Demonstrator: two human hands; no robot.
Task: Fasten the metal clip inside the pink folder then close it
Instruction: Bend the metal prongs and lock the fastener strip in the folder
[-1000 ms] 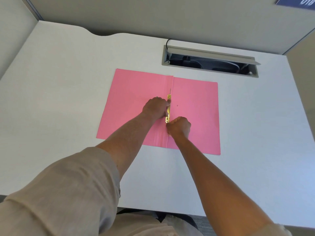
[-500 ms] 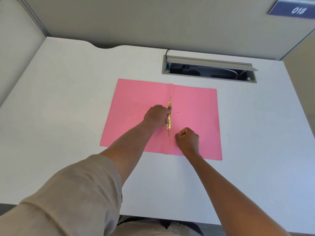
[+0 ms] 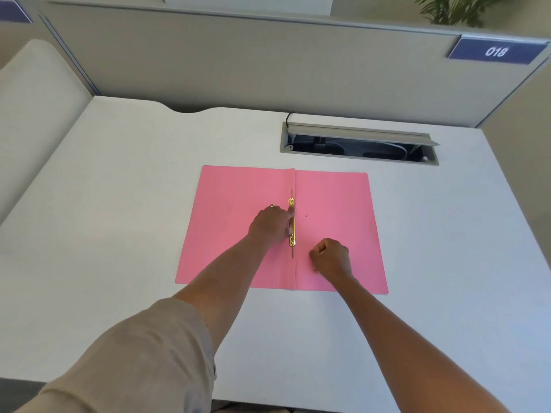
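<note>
Matte pink folder [image 3: 238, 222] lies open mid-frame on the smooth white desk [image 3: 119, 204]. Left hand [image 3: 269, 223] presses fingertips on its thin brass clip [image 3: 292, 222] along the spine; right hand [image 3: 329, 257], fisted, empty, rests lower right.

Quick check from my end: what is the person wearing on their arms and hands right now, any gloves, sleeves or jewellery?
No gloves: both hands are bare. The left arm has a loose beige sleeve ending near the elbow, with a bare forearm below it. The left hand wears a small ring. The right hand and forearm show nothing worn.
</note>
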